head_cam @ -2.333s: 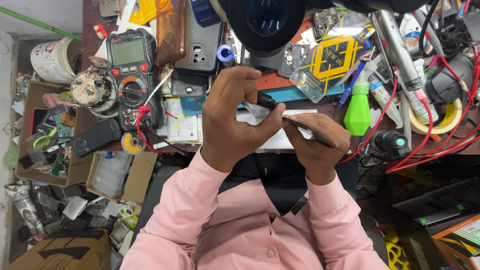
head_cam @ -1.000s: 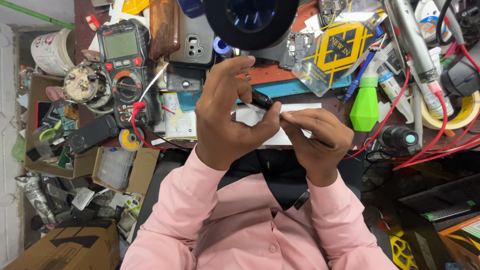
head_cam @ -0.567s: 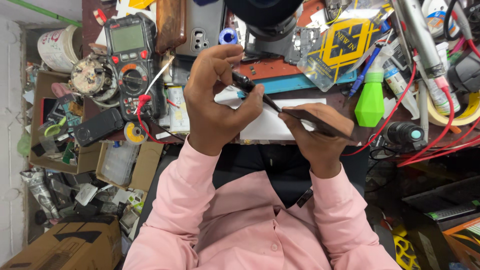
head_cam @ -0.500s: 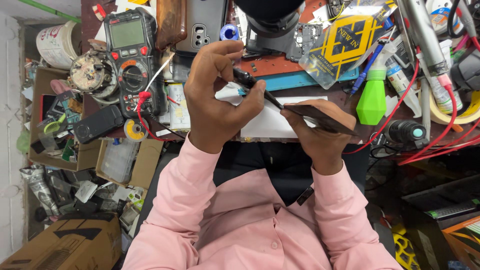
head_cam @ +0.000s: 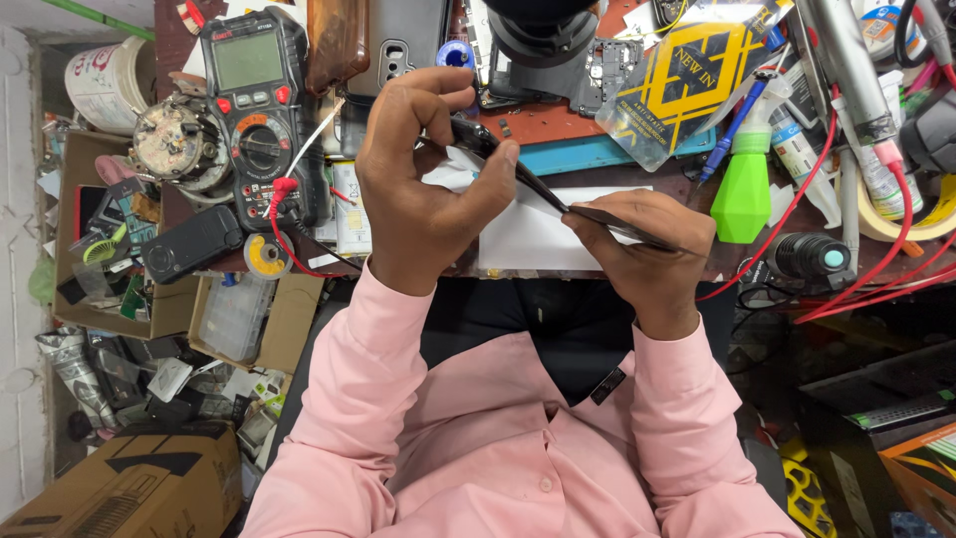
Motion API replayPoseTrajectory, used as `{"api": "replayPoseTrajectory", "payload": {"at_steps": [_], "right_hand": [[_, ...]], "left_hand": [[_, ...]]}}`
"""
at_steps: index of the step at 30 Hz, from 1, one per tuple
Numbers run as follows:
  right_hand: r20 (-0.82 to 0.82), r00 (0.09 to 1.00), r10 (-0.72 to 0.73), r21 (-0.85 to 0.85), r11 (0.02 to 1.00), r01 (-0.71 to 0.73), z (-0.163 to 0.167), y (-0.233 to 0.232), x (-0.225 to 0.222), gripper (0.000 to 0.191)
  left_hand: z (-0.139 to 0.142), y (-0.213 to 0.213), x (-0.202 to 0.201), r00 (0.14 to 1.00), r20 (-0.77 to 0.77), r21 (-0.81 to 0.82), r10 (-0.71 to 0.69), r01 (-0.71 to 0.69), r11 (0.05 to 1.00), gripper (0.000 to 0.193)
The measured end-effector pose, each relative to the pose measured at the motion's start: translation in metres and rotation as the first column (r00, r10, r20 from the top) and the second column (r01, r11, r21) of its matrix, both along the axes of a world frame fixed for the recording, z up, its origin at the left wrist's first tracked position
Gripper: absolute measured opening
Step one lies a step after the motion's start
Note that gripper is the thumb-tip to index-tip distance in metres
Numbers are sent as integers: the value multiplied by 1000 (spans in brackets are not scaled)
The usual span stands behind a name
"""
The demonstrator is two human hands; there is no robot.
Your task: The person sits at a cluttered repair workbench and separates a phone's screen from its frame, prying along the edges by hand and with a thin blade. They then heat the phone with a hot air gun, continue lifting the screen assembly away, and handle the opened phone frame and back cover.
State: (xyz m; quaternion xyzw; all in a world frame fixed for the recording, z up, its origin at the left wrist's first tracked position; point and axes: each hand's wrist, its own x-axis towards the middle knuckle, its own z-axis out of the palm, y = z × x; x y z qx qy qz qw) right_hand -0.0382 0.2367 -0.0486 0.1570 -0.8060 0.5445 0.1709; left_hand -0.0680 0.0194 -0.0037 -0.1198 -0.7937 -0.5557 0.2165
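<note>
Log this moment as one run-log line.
left hand: pinches small dark part | right hand: holds tweezers, tips at part | above white pad

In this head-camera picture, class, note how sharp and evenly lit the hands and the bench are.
Head view: left hand and right hand are sharp, evenly lit, without hard shadows; the slim dark tool between them is crisp; the dark round shape at the top edge is soft, too near; the multimeter shows no glare.
</note>
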Motion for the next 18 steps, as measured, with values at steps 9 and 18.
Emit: {"api": "replayPoseTrajectory", "payload": {"at_steps": [9,18], "right_hand": [[29,1000,10,19,1000,-11,-4,4,1,19],[13,1000,29,32,999,-29,-5,8,0,19]], "left_hand": [[-2,-1,0,1000,1,30,-7,7,1000,42],[-3,-4,2,1000,0,-5,5,-5,1000,41]]}}
